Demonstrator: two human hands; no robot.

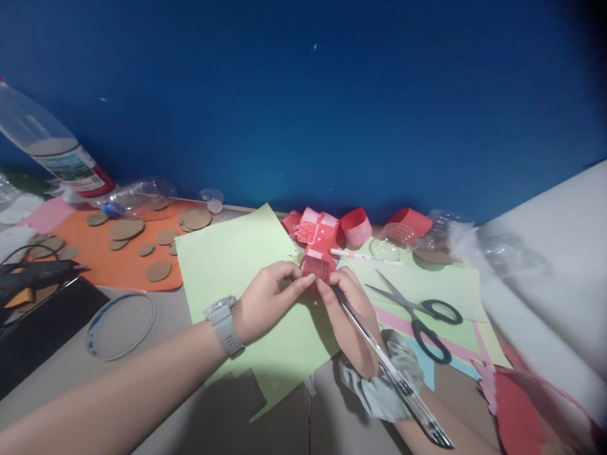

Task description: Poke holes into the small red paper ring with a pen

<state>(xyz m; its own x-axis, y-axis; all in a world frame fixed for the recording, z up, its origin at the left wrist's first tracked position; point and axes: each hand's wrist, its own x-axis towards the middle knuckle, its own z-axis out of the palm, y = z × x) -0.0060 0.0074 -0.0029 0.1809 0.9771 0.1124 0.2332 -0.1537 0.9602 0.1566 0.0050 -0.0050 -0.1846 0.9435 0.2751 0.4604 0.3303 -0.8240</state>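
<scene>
Between the fingertips of both hands is a small dark-red piece of paper (315, 268) with fine lines on it. My left hand (272, 291) pinches its left edge between thumb and finger. At the lower right edge, my right hand (353, 313) grips it too, with a clear-barrelled pen (379, 354) tucked in the same hand. Just beyond the fingers lies a red paper figure (325, 234) with white dots and a jagged pink piece. A white marker (363, 256) rests right of it. Under the hands spreads a light-green paper sheet (227, 259).
Black-handled scissors (417, 309) lie open at right, near red paper rings (356, 226) and clear plastic pieces. Cardboard discs (127, 229) cover an orange sheet (156, 246) at left. A large bottle (71, 164), a clear ring (121, 325) and a black box (52, 332) stand leftward. A blue wall (303, 114) rises behind.
</scene>
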